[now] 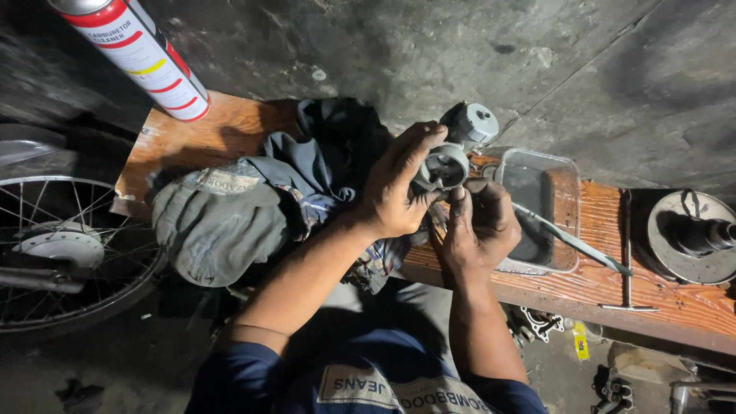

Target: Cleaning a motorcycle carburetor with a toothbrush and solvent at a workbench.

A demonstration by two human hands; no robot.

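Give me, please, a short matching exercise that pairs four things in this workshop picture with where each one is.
Things:
1. spray can
2. spoked wheel
3. clear plastic tray
4. grey metal part

Places:
A. on the wooden board, right of the hands
B. far left, by the floor
C. top left corner
D. held in the left hand, right hand below it

Pairs: 1-C, 2-B, 3-A, 4-D

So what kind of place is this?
Probably a motorbike repair workshop. There is a spoked wheel, a spray can on the concrete floor, and both hands, left and right, hold a greasy metal engine part.
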